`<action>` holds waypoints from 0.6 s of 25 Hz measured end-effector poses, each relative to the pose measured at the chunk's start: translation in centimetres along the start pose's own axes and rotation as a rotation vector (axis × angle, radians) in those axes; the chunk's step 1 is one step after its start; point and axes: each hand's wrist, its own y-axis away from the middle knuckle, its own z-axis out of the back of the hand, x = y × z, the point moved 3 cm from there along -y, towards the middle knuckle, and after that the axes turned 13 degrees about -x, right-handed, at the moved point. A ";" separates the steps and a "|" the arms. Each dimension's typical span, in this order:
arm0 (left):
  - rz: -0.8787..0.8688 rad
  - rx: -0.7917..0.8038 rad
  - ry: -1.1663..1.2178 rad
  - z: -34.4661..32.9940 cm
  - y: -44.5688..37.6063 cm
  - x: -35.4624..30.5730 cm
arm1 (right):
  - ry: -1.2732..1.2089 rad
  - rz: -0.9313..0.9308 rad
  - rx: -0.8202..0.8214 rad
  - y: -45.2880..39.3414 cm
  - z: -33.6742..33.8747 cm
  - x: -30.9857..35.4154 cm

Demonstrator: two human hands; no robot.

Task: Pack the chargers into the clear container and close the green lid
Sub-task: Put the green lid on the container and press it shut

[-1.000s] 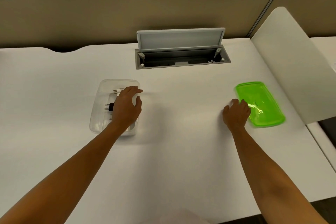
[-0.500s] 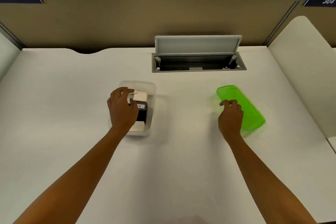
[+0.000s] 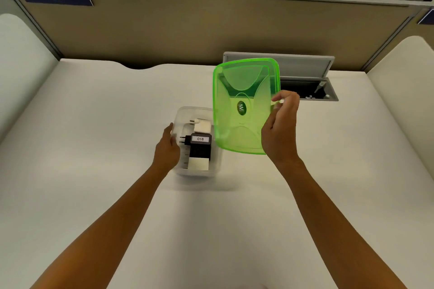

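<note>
Green translucent plastic lid (image 3: 244, 105) held tilted above the white worktop (image 3: 94, 124), right hand (image 3: 280, 134) with its grip pinching the lid's right edge. Clear plastic container (image 3: 187, 112) on the worktop beneath, left hand (image 3: 168, 148) cupped against its left wall. Inside: black charger labelled 018 (image 3: 200, 149) and two white chargers (image 3: 202, 125).
</note>
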 end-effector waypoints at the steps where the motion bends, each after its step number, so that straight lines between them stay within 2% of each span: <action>1: 0.018 -0.001 0.032 -0.1 0.2 0.1 | -0.048 -0.116 -0.011 0.1 -0.7 -0.2; 4: 0.056 0.009 0.143 -0.3 0.7 0.4 | -0.107 -0.412 0.066 2.4 -3.3 -2.0; 8: 0.197 0.053 0.401 -0.5 0.9 1.1 | -0.036 -0.654 0.237 7.9 -5.8 -4.4; 11: 0.256 0.066 0.500 -0.7 1.3 1.6 | 0.000 -0.722 0.284 10.4 -6.7 -5.3; 15: 0.265 0.042 0.530 -0.6 1.3 1.7 | -0.004 -0.706 0.289 11.0 -7.5 -5.1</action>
